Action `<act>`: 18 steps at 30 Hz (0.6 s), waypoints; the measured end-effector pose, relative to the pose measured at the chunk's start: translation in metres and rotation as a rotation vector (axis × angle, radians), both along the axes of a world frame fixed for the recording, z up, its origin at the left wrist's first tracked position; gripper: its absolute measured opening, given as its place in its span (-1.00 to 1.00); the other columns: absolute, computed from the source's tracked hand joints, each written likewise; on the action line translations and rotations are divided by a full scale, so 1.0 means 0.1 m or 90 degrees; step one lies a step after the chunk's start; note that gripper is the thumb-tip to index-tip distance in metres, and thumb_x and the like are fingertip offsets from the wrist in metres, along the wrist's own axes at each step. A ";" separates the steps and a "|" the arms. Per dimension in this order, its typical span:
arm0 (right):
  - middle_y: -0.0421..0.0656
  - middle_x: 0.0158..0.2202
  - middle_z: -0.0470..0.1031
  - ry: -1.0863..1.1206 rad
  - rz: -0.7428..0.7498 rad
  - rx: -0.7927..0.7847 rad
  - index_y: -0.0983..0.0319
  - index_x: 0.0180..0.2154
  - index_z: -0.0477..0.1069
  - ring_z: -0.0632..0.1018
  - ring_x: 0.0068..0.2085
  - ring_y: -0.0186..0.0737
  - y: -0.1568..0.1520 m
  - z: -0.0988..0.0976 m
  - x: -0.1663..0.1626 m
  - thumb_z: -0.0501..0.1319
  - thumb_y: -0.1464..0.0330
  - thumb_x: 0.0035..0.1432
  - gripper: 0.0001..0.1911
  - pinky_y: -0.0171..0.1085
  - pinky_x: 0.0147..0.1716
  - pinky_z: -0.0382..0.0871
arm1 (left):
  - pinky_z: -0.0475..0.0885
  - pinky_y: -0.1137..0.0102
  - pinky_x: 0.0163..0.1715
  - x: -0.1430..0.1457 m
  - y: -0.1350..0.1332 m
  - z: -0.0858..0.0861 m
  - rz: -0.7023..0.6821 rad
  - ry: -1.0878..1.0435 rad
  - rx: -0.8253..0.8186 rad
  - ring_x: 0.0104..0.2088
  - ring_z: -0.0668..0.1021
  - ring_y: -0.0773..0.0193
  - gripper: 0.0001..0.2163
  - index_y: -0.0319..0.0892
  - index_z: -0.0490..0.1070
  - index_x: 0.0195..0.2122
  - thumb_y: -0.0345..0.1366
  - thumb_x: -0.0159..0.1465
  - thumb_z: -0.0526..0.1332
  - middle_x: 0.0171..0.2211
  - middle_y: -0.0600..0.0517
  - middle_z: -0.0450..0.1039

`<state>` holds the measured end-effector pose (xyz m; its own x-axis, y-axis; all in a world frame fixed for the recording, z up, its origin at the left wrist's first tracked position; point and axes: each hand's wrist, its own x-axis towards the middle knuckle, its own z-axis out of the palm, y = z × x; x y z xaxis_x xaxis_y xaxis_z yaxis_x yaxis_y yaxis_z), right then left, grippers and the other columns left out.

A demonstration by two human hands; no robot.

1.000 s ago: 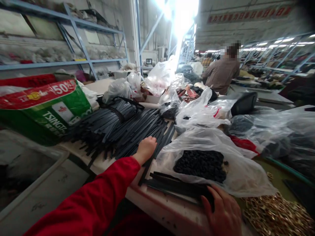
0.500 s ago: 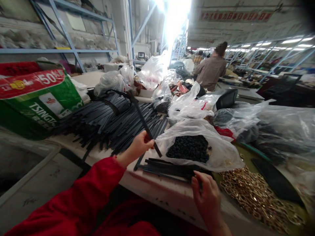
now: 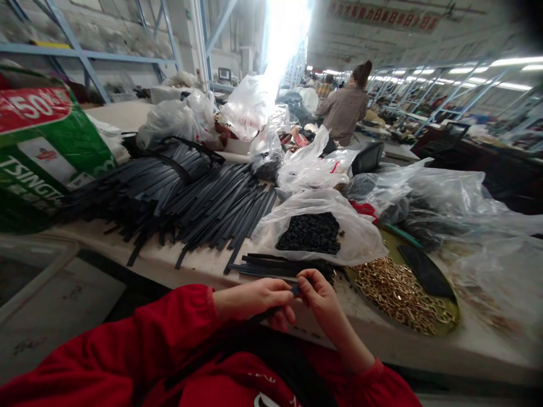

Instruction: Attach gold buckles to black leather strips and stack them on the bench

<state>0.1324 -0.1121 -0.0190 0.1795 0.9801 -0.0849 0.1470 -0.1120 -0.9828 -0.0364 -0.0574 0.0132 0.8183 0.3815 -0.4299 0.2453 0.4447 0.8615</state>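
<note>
1 black strip [image 3: 296,290], pinched between 2 hands [image 3: 316,291]

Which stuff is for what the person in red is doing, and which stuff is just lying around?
Seems to belong:
- black strip, held by the left hand and right hand
- heap of similar strips
- perhaps the small black pieces and gold-coloured pieces nearby

Probably just lying about:
- green-and-red bag
- plastic bag with a red mark

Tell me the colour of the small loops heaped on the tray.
The loops are shiny gold, showing best in the head view.
</note>
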 end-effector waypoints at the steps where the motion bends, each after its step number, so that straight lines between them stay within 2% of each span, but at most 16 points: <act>1: -0.26 -0.56 0.32 -0.063 0.002 0.022 0.21 -0.30 0.26 0.37 -0.56 -0.32 0.07 0.02 0.05 0.08 0.11 0.09 -0.70 -0.35 -0.58 0.23 | 0.31 0.52 -0.61 0.03 0.02 0.03 -0.001 0.017 -0.020 -0.62 0.44 0.43 -0.81 -0.24 0.25 -0.23 -0.27 0.17 0.05 -0.50 0.06 0.41; 3: -0.17 -0.44 0.41 -0.244 -0.034 0.075 0.22 -0.23 0.28 0.44 -0.42 -0.23 0.26 0.09 0.21 0.06 0.15 0.12 -0.71 -0.28 -0.43 0.31 | 0.25 0.56 -0.67 0.07 0.05 0.07 0.055 0.045 -0.039 -0.68 0.38 0.47 -0.84 -0.24 0.25 -0.27 -0.38 0.10 0.06 -0.56 0.12 0.38; 5: -0.09 -0.35 0.43 -0.473 -0.080 0.105 0.25 -0.25 0.33 0.45 -0.31 -0.17 0.50 0.15 0.42 0.05 0.22 0.12 -0.75 -0.22 -0.30 0.29 | 0.26 0.56 -0.67 0.10 0.08 0.10 0.106 0.044 -0.086 -0.67 0.40 0.46 -0.79 -0.24 0.25 -0.25 -0.43 0.05 0.04 -0.56 0.11 0.40; 7: -0.07 -0.30 0.43 -0.662 -0.044 0.061 0.26 -0.27 0.36 0.45 -0.26 -0.16 0.76 0.17 0.61 0.04 0.30 0.14 -0.79 -0.24 -0.27 0.26 | 0.28 0.55 -0.67 0.11 0.13 0.09 0.132 0.035 -0.137 -0.66 0.42 0.45 -0.75 -0.24 0.24 -0.23 -0.45 0.02 0.03 -0.55 0.10 0.42; 9: -0.06 -0.28 0.43 -0.787 0.014 -0.019 0.27 -0.25 0.37 0.46 -0.27 -0.18 0.97 0.13 0.74 0.04 0.35 0.14 -0.80 -0.27 -0.30 0.25 | 0.28 0.55 -0.67 0.12 0.18 0.05 0.145 0.024 -0.174 -0.66 0.43 0.44 -0.73 -0.25 0.25 -0.23 -0.45 0.00 0.04 -0.55 0.09 0.43; 13: -0.01 -0.26 0.43 -0.848 0.057 -0.096 0.30 -0.22 0.37 0.48 -0.30 -0.15 1.20 0.00 0.79 0.09 0.39 0.10 -0.80 -0.27 -0.37 0.23 | 0.28 0.57 -0.69 0.15 0.28 -0.05 0.150 -0.002 -0.221 -0.65 0.45 0.44 -0.73 -0.26 0.29 -0.23 -0.44 -0.01 0.06 -0.55 0.07 0.44; 18: 0.01 -0.25 0.40 -0.924 0.114 -0.150 0.29 -0.20 0.35 0.50 -0.30 -0.13 1.24 0.00 0.75 0.04 0.44 0.11 -0.80 -0.28 -0.41 0.22 | 0.28 0.58 -0.69 0.19 0.35 -0.10 0.151 0.002 -0.257 -0.64 0.46 0.44 -0.73 -0.27 0.30 -0.23 -0.43 0.00 0.08 -0.55 0.06 0.45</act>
<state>0.2073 0.0122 -0.0195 0.1251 0.9873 -0.0976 0.9905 -0.1186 0.0701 -0.0171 -0.0223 0.0031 0.7266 0.3596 -0.5855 0.0987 0.7887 0.6068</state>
